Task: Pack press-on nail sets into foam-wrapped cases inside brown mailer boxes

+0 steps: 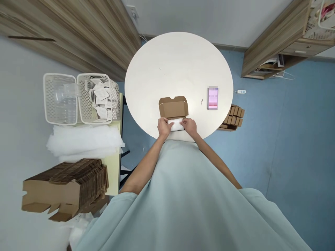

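One left hand, one right hand, closed on a white packet in an open cardboard box

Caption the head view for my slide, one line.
Left hand and right hand touch a white bundle at an open cardboard box on a round white table.

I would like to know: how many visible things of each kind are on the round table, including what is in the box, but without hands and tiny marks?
Box: 1
White bundle: 1
Phone: 1
Total: 3
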### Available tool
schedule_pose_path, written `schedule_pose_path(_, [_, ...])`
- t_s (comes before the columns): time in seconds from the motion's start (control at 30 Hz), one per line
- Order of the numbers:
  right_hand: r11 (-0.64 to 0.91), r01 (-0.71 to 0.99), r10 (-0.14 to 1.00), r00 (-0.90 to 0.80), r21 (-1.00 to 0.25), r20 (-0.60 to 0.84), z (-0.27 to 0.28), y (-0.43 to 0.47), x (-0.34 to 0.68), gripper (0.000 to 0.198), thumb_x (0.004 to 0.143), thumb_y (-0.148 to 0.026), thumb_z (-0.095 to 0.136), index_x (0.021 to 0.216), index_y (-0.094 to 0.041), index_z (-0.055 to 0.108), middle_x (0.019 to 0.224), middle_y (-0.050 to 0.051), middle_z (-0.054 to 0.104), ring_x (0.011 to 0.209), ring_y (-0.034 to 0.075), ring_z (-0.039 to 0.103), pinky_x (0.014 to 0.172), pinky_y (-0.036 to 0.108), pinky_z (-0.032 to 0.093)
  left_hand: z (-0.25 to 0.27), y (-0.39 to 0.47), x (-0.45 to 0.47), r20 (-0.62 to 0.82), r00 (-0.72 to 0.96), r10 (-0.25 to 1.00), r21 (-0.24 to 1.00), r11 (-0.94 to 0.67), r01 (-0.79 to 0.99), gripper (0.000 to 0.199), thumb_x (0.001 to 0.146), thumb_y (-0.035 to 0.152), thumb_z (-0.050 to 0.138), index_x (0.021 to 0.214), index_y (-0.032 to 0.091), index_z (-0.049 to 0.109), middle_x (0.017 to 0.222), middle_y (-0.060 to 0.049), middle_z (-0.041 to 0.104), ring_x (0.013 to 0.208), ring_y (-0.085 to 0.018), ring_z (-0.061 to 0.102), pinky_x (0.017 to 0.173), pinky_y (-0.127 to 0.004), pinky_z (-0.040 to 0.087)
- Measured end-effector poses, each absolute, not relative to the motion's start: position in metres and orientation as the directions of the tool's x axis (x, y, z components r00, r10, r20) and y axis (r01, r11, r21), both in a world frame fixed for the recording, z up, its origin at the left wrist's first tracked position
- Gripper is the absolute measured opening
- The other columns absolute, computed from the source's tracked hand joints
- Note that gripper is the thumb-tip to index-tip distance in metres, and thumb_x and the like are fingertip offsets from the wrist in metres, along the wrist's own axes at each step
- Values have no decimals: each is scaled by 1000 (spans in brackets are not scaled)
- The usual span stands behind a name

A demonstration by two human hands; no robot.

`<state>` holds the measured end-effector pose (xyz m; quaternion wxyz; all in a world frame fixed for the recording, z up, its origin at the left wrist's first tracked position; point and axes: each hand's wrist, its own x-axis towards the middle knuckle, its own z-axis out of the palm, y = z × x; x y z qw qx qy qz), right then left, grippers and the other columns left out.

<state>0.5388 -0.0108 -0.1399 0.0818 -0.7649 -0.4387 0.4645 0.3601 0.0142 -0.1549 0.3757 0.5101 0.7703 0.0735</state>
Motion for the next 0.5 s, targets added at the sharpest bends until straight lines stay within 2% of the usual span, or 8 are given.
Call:
schedule_pose_path(0.1, [-565,681,751,190,-467,-632,-142,-6,532,14,102,-33,70,98,-27,82,104,4,84,98,23,76,83,30,56,-160,18,364,-501,-188,845,451,440,777,36,87,29,88,97,24,53,110,-3,63,92,-19,66,96,-37,50])
schedule_pose_path(0.27, [-510,783,732,176,-357,-658,-142,-2,527,19,104,-30,65,97,-25,82,100,8,82,97,25,76,81,31,55,-160,18,367,-489,-101,867,433,342,834,32,91,24,83,96,25,51,115,-5,64,102,-24,66,96,-39,50])
schedule_pose_path(0.5, [-446,851,710,148,-277,-688,-143,-2,517,23,108,-27,59,106,-20,80,109,15,81,106,28,76,88,34,55,-153,17,369,-505,26,863,423,221,879,21,97,16,70,104,25,52,123,-9,65,103,-27,68,92,-40,51])
